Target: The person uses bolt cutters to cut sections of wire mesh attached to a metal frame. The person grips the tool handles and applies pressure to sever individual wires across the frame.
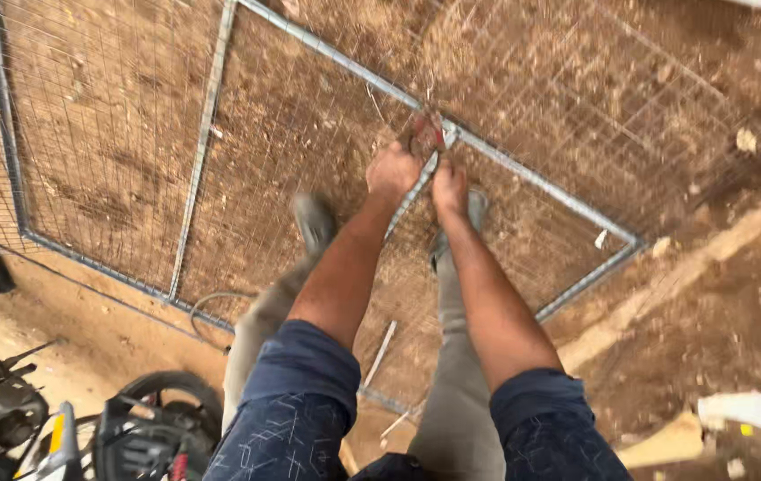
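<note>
left hand [392,171] closed on frame bar [523,172] | right hand [449,185] clasped beside it | mesh panel [291,125]: judged stiff, light, awkward; best held by bar, wire being sharp

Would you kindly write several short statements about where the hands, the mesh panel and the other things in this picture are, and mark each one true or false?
1. Both the left hand and the right hand are at the metal frame bar of the wire mesh panel. True.
2. The panel stands upright against a wall. False: it lies flat on the dirt ground.
3. The person stands on the mesh. True: both shoes are on it.
4. The ground is wet concrete. False: it is dry brown soil.
5. A machine with a black wheel sits at the lower left. True.
</note>
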